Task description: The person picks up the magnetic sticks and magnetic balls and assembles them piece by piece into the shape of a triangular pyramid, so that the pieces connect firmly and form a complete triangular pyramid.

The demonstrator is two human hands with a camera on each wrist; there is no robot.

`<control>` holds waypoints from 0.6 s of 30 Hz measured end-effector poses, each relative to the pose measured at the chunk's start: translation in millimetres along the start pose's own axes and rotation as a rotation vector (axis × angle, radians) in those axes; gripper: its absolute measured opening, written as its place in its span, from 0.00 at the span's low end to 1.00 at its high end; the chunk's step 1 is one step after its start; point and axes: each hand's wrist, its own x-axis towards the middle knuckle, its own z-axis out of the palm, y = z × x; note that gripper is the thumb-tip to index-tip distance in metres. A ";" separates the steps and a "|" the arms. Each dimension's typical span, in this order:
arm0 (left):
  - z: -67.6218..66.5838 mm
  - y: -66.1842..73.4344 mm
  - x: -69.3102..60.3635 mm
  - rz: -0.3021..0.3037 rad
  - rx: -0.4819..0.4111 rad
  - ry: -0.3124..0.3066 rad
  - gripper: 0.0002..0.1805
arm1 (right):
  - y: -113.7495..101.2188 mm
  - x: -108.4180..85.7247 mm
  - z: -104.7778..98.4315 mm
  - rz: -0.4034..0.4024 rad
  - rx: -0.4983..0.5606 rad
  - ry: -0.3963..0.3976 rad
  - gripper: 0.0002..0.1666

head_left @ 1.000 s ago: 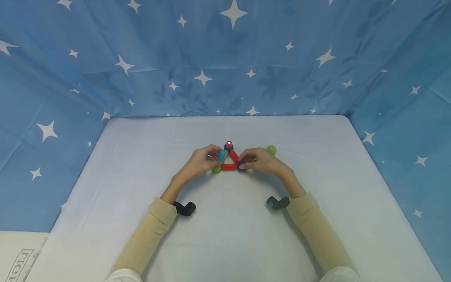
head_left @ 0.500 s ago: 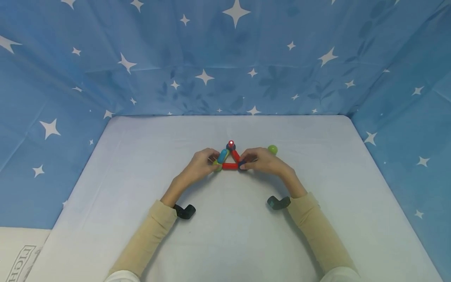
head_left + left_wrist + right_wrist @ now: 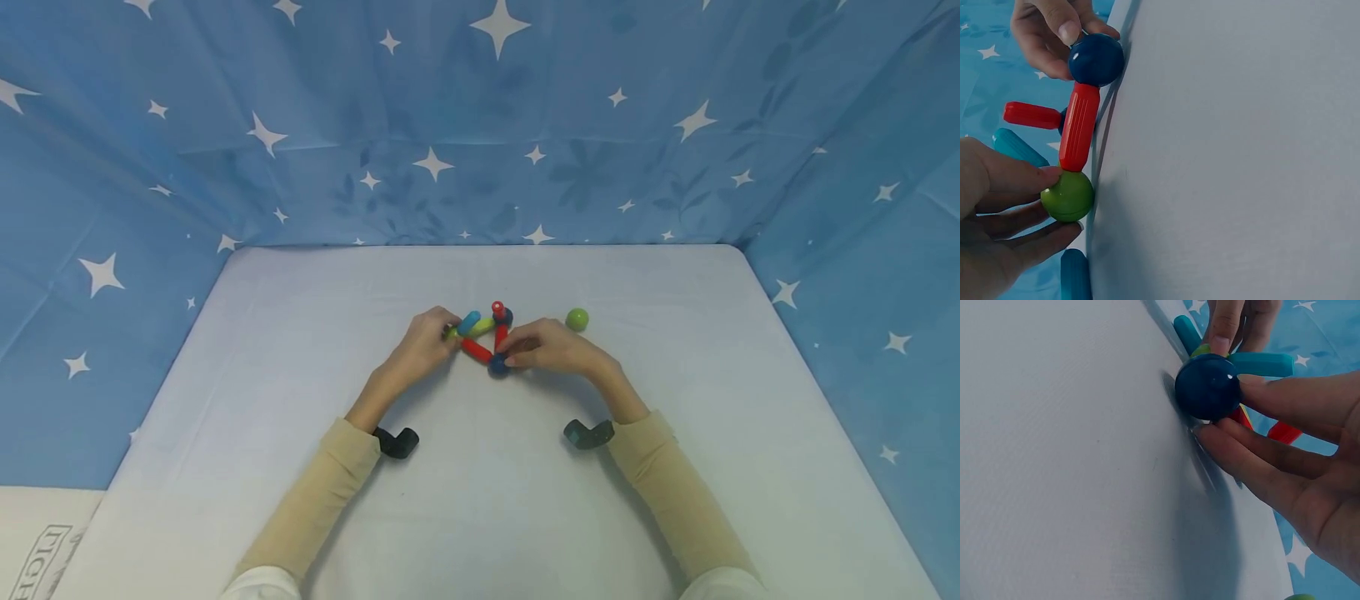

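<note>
My left hand [image 3: 425, 346] pinches a green ball [image 3: 1067, 196] at the left corner of a triangle of magnetic rods and balls. At the near corner, my right hand [image 3: 551, 344] holds a dark blue ball [image 3: 1207, 387] between thumb and fingers. A red rod [image 3: 1079, 127] joins these balls. Another red rod [image 3: 502, 335] runs back to a second dark blue ball [image 3: 508, 317], from which a further red rod [image 3: 497, 309] stands up. The third side is a yellow-green rod [image 3: 482, 327]. Two light blue rods [image 3: 1262, 364] stick out by the green ball.
A loose green ball [image 3: 577, 319] lies just behind my right hand on the white table [image 3: 480, 500]. Blue star-patterned cloth [image 3: 480, 167] rises at the back and sides. Black curved devices [image 3: 588, 434] sit at both wrists.
The triangle has turned clockwise between my hands. Its green corner went away from me, the held dark blue ball came nearer and left, and the back corner shifted right.
</note>
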 end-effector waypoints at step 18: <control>-3.3 -9.5 13.8 0.020 -0.067 -0.050 0.18 | 11.0 16.4 0.3 0.045 -0.002 0.344 0.27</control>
